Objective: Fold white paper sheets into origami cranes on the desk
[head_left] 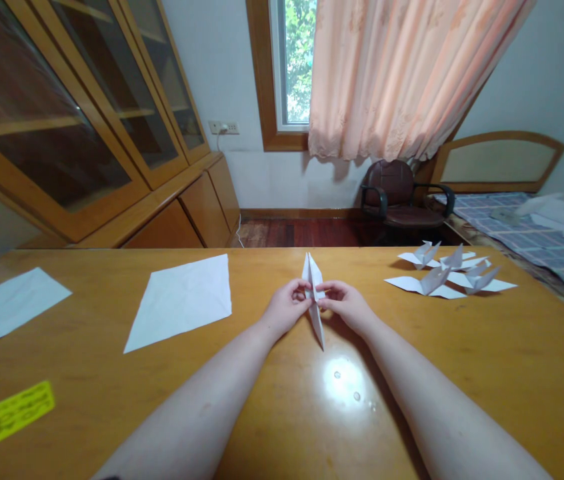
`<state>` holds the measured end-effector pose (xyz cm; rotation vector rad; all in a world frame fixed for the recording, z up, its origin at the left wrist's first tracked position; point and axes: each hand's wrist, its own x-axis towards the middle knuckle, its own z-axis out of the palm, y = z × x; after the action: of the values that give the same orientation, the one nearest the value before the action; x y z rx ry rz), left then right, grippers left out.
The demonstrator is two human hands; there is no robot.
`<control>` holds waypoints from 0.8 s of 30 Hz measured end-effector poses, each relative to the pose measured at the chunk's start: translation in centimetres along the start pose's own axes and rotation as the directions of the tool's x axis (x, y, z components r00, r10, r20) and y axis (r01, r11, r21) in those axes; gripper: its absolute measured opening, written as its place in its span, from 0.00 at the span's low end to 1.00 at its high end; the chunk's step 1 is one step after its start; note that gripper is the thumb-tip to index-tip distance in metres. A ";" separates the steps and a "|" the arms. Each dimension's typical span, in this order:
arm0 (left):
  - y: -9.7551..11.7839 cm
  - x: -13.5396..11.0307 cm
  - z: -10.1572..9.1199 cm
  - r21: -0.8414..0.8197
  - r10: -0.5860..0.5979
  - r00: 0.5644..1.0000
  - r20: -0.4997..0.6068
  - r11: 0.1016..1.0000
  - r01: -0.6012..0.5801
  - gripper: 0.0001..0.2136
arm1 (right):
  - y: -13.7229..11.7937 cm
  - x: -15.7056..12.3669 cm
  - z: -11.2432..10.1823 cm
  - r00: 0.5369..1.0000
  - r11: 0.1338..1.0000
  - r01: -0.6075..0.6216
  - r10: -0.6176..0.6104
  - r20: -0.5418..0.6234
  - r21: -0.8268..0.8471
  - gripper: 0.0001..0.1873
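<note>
Between my two hands, just above the wooden table, is a narrow piece of folded white paper (318,325) with a split, pointed far end and a long point toward me. My left hand (288,304) pinches its left side near the middle. From the right, my right hand (347,304) pinches the same paper at about the same height, fingers closed. The fingertips hide part of the folds at the centre. Over on the right of the table stand several folded paper cranes (435,280) with spread wings.
A white paper sheet (185,300) lies flat left of my hands, another white sheet (9,307) farther left. A yellow label with writing (7,417) is at the near left of the wooden table (272,427). Beyond stand a glass-door cabinet (162,193), an armchair (397,190) and a bed (537,220).
</note>
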<state>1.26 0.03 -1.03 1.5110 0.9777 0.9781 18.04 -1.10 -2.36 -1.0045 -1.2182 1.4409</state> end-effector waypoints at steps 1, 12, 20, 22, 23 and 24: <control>0.0 0.0 0.0 0.014 0.008 1.000 0.005 1.000 -0.008 0.10 | -0.2 0.0 0.0 1.000 1.000 -0.003 0.003 -0.007 -0.006 0.18; 0.2 -0.2 0.0 0.070 0.033 0.999 -0.011 0.997 -0.032 0.10 | -1.4 -0.5 0.4 1.000 0.999 0.017 -0.017 0.004 -0.032 0.13; -0.2 -0.1 -0.2 -0.150 0.040 0.999 -0.033 0.988 -0.044 0.25 | -1.7 -0.6 0.5 0.997 0.998 -0.014 0.009 -0.082 -0.062 0.10; -0.1 -0.1 -0.2 -0.161 0.035 0.999 -0.026 0.986 -0.039 0.27 | -1.7 -0.6 0.5 0.996 0.998 -0.021 0.016 -0.087 -0.053 0.11; 0.0 0.0 -0.2 -0.160 0.036 0.999 -0.030 0.986 -0.040 0.28 | -1.6 -0.6 0.4 0.996 0.999 -0.025 0.021 -0.088 -0.044 0.11; 0.1 -0.1 -0.2 -0.158 0.036 0.999 -0.037 0.987 -0.042 0.29 | -1.5 -0.5 0.4 0.996 0.999 -0.029 0.025 -0.090 -0.035 0.11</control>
<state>1.02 0.06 -0.96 1.3889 0.8751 1.0868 17.96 -1.64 -0.78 -1.1024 -1.1733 1.3839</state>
